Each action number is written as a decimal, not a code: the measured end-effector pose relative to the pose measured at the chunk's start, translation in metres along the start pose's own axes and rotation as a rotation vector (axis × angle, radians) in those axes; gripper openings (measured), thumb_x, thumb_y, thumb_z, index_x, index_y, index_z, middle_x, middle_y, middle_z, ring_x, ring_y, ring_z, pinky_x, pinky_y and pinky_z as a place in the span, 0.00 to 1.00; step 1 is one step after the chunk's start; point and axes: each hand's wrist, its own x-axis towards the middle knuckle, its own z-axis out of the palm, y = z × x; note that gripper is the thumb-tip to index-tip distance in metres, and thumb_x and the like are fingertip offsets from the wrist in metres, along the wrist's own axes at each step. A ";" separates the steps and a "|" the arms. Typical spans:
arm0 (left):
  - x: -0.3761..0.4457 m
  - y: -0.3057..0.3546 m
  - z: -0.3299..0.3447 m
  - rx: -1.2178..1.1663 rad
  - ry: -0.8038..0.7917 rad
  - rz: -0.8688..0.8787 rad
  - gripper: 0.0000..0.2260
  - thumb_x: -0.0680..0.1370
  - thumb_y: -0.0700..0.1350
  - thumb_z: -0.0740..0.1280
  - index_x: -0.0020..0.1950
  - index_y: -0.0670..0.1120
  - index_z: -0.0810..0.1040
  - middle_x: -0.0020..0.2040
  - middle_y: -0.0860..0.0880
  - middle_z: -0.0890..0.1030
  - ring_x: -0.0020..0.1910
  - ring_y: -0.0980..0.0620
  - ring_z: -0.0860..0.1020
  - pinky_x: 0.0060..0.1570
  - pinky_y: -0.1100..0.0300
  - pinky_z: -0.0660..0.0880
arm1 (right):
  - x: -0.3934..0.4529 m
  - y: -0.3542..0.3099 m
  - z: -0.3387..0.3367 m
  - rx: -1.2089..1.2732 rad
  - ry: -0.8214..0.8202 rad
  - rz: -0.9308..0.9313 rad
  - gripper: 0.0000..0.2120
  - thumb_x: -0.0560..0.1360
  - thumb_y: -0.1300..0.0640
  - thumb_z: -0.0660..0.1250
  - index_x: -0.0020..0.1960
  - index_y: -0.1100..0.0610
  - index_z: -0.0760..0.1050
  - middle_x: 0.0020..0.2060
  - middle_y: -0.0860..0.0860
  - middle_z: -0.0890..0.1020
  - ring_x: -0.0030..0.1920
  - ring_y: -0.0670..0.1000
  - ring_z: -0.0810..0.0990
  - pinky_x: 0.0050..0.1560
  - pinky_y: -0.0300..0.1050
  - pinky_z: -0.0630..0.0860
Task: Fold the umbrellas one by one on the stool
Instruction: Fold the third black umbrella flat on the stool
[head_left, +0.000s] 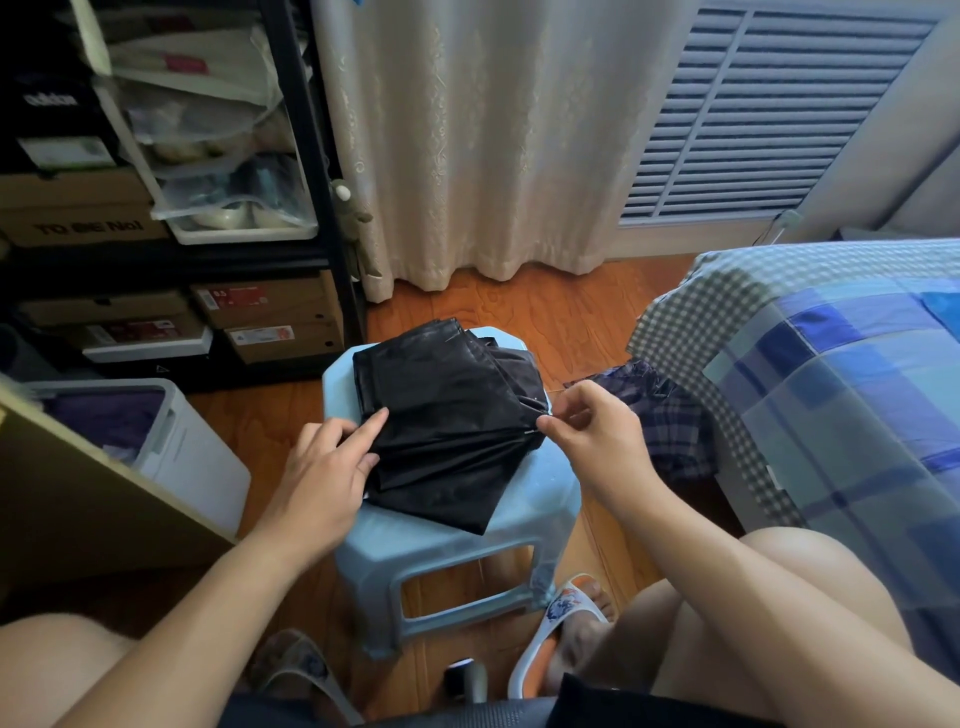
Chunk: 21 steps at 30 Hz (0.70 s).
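A black umbrella (447, 415) lies collapsed on the light blue plastic stool (519, 525), its canopy gathered into flat pleats. My left hand (327, 467) rests on the left side of the canopy, fingers spread and pressing the fabric down. My right hand (592, 436) pinches a rib tip at the canopy's right edge between thumb and forefinger. A second umbrella (660, 415), dark with a plaid pattern, lies on the wooden floor to the right of the stool, beside the bed.
A bed with blue checked bedding (831, 395) stands at the right. Black shelves with shoe boxes (208, 312) fill the left, and a white storage bin (176, 441) sits below. Curtains (478, 156) hang behind the stool. My knees and slippered feet flank the stool.
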 end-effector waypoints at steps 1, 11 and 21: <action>0.000 0.000 0.000 -0.002 -0.001 -0.003 0.24 0.82 0.41 0.67 0.78 0.51 0.70 0.54 0.49 0.75 0.55 0.48 0.69 0.61 0.48 0.70 | 0.001 0.000 0.000 0.030 -0.019 0.035 0.10 0.74 0.61 0.77 0.42 0.53 0.76 0.37 0.48 0.81 0.35 0.42 0.77 0.36 0.32 0.74; 0.001 0.000 0.000 -0.021 -0.026 -0.044 0.24 0.83 0.41 0.65 0.79 0.51 0.69 0.55 0.49 0.75 0.57 0.49 0.68 0.63 0.50 0.69 | -0.005 -0.009 -0.001 0.247 -0.069 0.066 0.09 0.76 0.65 0.74 0.52 0.55 0.79 0.45 0.50 0.84 0.33 0.49 0.81 0.37 0.37 0.78; 0.002 -0.002 0.001 0.005 -0.019 0.003 0.24 0.82 0.41 0.67 0.78 0.49 0.70 0.54 0.49 0.76 0.55 0.49 0.69 0.60 0.49 0.70 | 0.007 -0.016 -0.003 0.728 -0.140 0.306 0.09 0.76 0.71 0.71 0.51 0.60 0.78 0.40 0.55 0.83 0.30 0.49 0.75 0.33 0.40 0.74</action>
